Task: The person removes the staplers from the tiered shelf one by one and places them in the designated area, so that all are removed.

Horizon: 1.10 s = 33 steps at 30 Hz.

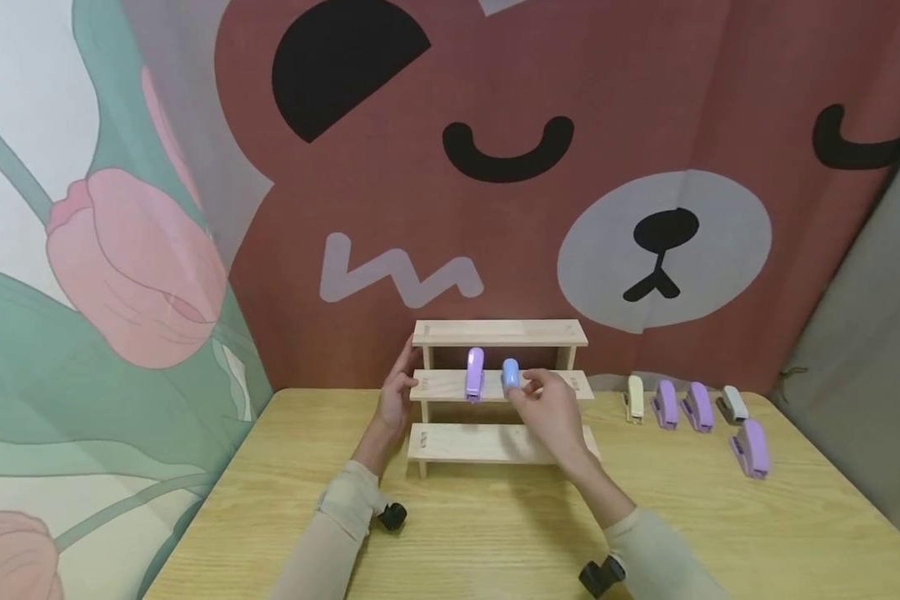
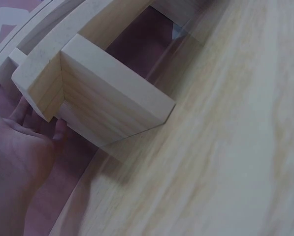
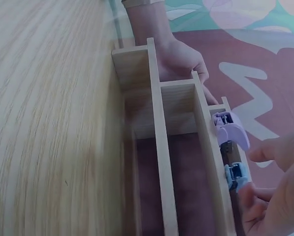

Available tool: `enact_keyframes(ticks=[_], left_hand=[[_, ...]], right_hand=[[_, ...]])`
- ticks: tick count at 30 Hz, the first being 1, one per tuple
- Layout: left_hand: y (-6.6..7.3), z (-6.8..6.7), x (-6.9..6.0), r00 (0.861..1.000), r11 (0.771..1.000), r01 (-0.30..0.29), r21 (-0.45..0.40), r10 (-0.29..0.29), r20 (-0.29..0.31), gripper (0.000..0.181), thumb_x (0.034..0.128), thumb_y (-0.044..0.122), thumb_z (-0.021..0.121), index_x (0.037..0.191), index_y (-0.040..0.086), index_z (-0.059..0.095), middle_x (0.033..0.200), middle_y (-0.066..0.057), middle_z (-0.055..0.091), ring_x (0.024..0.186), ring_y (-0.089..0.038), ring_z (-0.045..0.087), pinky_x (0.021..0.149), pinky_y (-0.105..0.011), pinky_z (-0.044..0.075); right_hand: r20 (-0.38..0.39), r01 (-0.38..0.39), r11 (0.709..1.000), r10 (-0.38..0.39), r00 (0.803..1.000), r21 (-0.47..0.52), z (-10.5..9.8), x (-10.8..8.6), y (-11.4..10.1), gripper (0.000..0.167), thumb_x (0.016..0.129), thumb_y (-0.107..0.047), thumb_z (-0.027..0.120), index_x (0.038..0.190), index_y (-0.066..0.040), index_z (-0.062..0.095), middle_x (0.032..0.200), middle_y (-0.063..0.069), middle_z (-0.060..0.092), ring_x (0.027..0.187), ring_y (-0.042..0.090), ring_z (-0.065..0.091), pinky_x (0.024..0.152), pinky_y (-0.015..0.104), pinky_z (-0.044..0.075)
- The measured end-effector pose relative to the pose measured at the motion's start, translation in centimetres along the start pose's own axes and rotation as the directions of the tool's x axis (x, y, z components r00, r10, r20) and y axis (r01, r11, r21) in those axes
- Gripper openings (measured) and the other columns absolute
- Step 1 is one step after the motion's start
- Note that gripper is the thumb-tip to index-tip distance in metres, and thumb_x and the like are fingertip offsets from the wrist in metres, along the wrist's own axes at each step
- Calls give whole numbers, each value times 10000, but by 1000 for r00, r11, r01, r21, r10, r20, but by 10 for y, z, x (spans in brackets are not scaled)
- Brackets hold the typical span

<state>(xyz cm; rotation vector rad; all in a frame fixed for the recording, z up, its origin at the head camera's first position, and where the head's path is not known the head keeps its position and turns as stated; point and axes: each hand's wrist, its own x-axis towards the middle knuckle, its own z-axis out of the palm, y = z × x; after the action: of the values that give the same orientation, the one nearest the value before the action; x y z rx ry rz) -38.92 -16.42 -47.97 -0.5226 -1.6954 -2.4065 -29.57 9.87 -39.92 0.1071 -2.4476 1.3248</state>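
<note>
A three-tier wooden shelf rack (image 1: 495, 332) stands on the table. My left hand (image 1: 394, 403) rests against its left end, the fingers fairly straight along the side; in the left wrist view that hand (image 2: 18, 142) touches a board's end. On the middle tier a purple stapler (image 1: 475, 375) and a small blue stapler (image 1: 510, 375) stand side by side. My right hand (image 1: 551, 408) is at the blue one's right and front. From the right wrist view, the thumb and fingers (image 3: 257, 209) are spread about the blue stapler (image 3: 237, 175), one fingertip close against it.
Right of the rack, a cream stapler (image 1: 634, 399), two purple staplers (image 1: 666, 405) and a grey stapler (image 1: 732, 404) form a row. A larger purple stapler (image 1: 752, 448) lies nearer the front. Behind the table (image 1: 487, 533) hangs a bear-patterned curtain (image 1: 375, 200).
</note>
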Motion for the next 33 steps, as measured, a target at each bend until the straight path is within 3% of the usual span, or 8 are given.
enact_keyframes(ticks=[6,17,25,33], left_hand=[[1,2,2,1000,1000,8,21,-8,-8,810,842,27,411,1603,298,350,1622,-53,326,1496,-232,172,1131,-565,89],[-1,0,0,1000,1000,10,19,-10,-4,812,845,41,410,1610,304,331,1622,-68,316,1495,-245,154,1125,-559,125],[-2,-3,0,999,999,33,9,-33,-10,813,842,61,441,1607,316,336,1619,-33,327,1498,-223,140,1133,-541,130],[0,-2,-1,1000,1000,24,20,-24,0,817,849,50,415,1607,341,330,1633,-46,296,1495,-254,157,1096,-568,159]], right_hand=[[-39,16,1000,-17,999,-18,6,6,2,478,848,-283,797,1179,47,697,912,95,652,827,230,637,682,373,492],[-48,44,995,-49,998,-93,20,7,12,475,840,-297,806,1167,33,709,915,80,622,810,236,576,672,393,469],[-104,28,994,-39,994,-105,25,5,13,327,812,-270,788,1045,-43,754,901,57,632,782,228,589,657,394,474],[-128,20,996,-31,991,-89,28,4,16,320,805,-271,793,1024,-43,750,919,55,634,780,223,598,662,398,485]])
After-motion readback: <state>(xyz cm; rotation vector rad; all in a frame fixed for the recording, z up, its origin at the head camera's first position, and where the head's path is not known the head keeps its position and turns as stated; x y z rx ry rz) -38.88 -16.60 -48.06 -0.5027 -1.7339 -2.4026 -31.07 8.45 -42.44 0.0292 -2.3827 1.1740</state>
